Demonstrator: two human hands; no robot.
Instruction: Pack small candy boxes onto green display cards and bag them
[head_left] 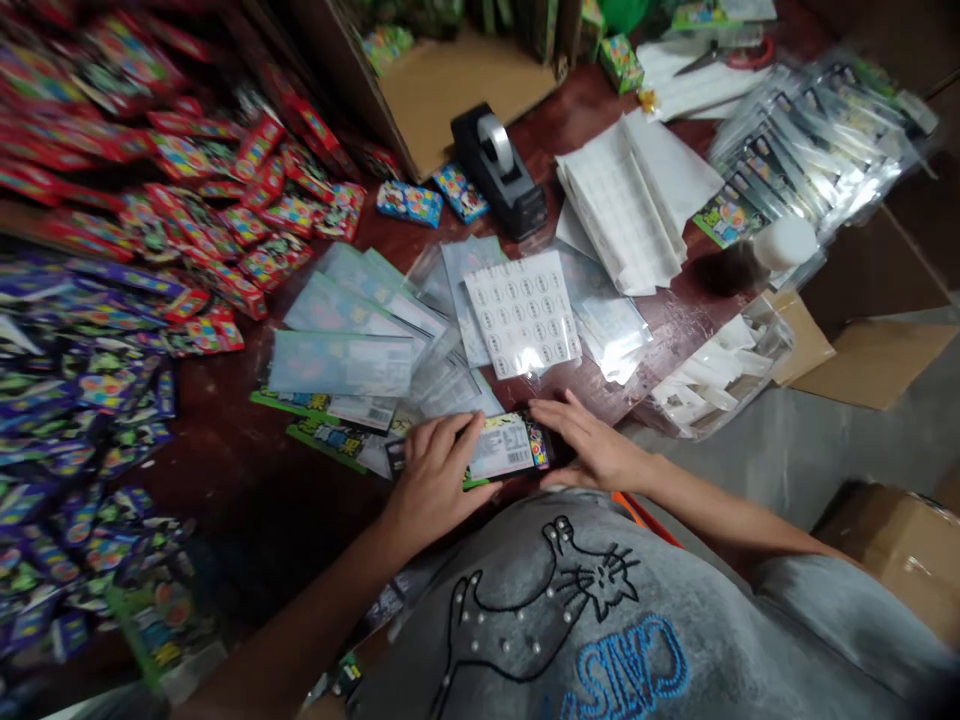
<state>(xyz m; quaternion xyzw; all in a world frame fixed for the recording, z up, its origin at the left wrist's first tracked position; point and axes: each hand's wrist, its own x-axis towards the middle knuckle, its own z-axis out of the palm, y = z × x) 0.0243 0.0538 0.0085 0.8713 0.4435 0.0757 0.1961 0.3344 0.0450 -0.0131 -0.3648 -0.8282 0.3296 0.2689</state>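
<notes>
Close to my body at the table edge lies a small printed packet [501,447] with a white label and barcode, green and black at its borders. My left hand [435,485] grips its left end, fingers on top and thumb along the near side. Around the right end curls my right hand [592,445], fingers at the far edge and thumb near me. Just beyond are fanned clear plastic bags [341,362] with green and black headers. A sheet of round printed stickers [523,315] lies on further clear bags.
Red snack packets [277,205] and purple packets [67,400] are heaped at left. Behind stand a tape dispenser [499,170] and a cardboard box [465,100]. Paper sheets [622,200], a white-capped bottle [780,245], scissors [720,57] and a tray of white slips [720,370] are right.
</notes>
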